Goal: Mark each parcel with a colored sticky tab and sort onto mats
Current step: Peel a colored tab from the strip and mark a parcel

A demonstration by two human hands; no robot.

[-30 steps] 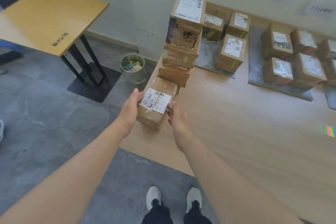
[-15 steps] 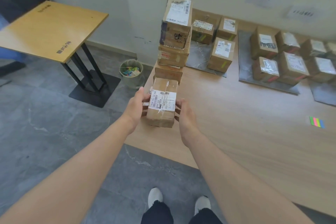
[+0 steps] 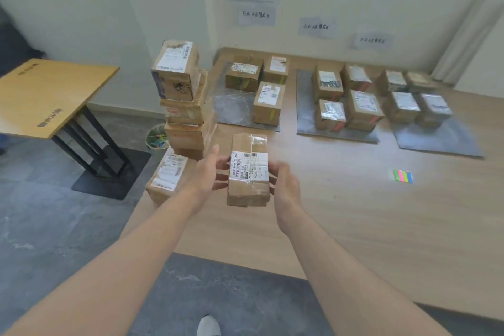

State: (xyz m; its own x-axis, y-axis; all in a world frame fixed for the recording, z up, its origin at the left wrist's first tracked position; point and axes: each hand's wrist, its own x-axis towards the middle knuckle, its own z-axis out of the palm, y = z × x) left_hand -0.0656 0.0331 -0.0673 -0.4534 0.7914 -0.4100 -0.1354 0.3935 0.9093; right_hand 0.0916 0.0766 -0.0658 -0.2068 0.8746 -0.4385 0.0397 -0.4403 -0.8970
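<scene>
A parcel [image 3: 246,172] (label up) is above the table [image 3: 354,226]: the left hand [image 3: 207,172] presses it with straight fingers [image 3: 222,165], the right hand [image 3: 286,185] grips its right edge.

Parcel-sorting room: stacked parcels [image 3: 178,90], mats [image 3: 234,106] under wall signs [image 3: 255,16].
</scene>
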